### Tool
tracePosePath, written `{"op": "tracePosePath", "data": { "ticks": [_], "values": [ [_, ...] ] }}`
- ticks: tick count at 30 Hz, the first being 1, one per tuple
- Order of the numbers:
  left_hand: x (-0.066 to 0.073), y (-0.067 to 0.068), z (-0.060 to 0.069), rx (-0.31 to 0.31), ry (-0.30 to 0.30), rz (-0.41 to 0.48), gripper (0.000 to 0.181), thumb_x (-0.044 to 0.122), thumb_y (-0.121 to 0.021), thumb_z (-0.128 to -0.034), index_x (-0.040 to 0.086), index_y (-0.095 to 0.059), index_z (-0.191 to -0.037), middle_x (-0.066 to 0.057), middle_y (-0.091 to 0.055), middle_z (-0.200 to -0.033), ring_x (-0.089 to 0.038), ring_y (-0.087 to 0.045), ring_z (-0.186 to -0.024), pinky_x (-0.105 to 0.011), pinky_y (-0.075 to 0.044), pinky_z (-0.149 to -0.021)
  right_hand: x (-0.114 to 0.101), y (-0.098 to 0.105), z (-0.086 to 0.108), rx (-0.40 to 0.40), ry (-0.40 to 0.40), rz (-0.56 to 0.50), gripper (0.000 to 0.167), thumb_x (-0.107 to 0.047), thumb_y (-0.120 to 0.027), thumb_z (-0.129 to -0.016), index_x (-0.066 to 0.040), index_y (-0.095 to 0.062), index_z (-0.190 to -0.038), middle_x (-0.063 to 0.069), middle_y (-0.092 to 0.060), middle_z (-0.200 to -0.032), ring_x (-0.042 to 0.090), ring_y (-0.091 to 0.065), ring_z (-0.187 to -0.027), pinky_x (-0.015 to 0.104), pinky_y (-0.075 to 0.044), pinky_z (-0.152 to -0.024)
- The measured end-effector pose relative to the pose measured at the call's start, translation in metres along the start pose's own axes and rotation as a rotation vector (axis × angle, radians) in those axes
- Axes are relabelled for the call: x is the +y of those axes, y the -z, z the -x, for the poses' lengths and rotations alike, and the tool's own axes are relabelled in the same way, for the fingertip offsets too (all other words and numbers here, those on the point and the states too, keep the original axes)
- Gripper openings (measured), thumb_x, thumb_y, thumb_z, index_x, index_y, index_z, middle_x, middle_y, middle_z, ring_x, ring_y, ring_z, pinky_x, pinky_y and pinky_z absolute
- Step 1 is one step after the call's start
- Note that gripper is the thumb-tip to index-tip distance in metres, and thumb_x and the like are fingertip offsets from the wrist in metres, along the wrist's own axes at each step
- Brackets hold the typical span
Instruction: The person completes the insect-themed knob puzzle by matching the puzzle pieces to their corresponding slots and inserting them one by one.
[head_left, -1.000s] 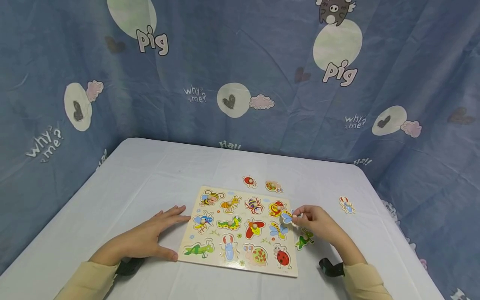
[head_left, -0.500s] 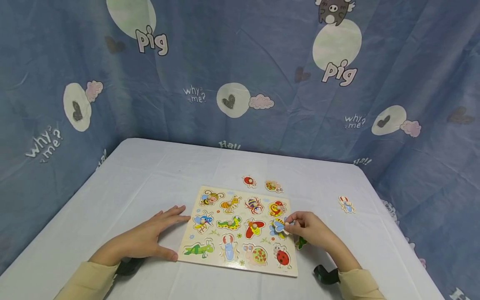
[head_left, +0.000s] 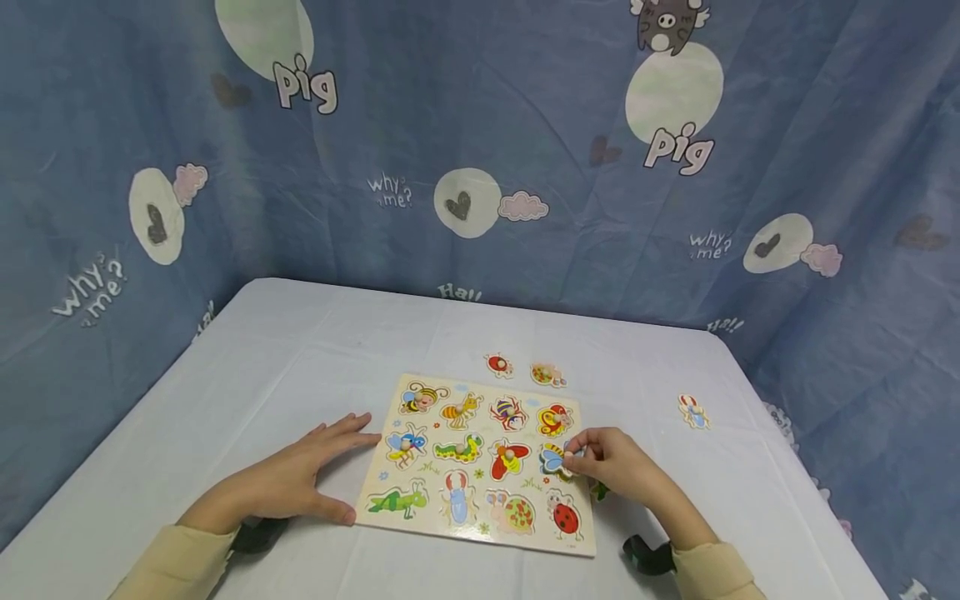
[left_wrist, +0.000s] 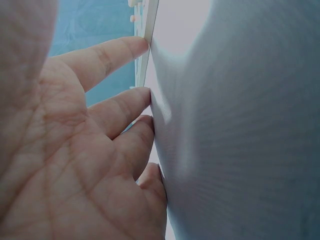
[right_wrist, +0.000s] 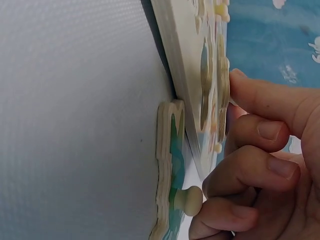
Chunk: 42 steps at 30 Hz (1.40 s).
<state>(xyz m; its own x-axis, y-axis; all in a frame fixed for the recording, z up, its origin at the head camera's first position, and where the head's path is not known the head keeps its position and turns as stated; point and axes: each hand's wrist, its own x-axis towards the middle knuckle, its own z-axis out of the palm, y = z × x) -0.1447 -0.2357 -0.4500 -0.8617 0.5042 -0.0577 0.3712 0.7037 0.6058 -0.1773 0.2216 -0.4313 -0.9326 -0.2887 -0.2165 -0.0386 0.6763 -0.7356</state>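
Observation:
A wooden knob puzzle board (head_left: 420,526) with insect pictures lies on the table. My right hand (head_left: 626,471) pinches a blue-winged, yellow-striped insect piece (head_left: 552,460) over the matching picture at the right end of the middle row. In the right wrist view, the piece (right_wrist: 223,92) stands slightly apart from the board face. My left hand (head_left: 292,475) lies flat beside the board, fingers spread; its thumb touches the lower left corner and a fingertip reaches the left edge. A green insect piece (head_left: 598,490) with a knob lies against the board's right side, partly hidden by my right hand.
Beyond the board lie a ladybug piece (head_left: 498,365) and a snail piece (head_left: 547,374). A stag beetle piece (head_left: 693,412) lies farther right on the white tablecloth (head_left: 315,350). A blue patterned curtain (head_left: 480,125) hangs behind the table.
My right hand has carried the blue-winged piece left and toward me, from the board's right edge onto its matching picture. The left hand has stayed in place.

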Motion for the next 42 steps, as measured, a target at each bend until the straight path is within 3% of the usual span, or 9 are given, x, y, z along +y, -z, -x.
{"op": "tracePosePath", "data": {
  "ticks": [42],
  "values": [
    [0.0004, -0.0007, 0.0003, 0.009, -0.006, 0.001, 0.103, 0.066, -0.082, -0.0599, 0.027, -0.046, -0.148, -0.008, -0.025, -0.165, -0.040, -0.019, -0.153, -0.068, -0.011, -0.120, -0.0044, -0.0054, -0.0005, 0.019, 0.036, 0.073, 0.015, -0.026, -0.077, -0.086, -0.013, -0.071, -0.088, -0.005, -0.045, -0.057, 0.008, -0.041, -0.052, 0.020, -0.031, -0.042]
  ]
}}
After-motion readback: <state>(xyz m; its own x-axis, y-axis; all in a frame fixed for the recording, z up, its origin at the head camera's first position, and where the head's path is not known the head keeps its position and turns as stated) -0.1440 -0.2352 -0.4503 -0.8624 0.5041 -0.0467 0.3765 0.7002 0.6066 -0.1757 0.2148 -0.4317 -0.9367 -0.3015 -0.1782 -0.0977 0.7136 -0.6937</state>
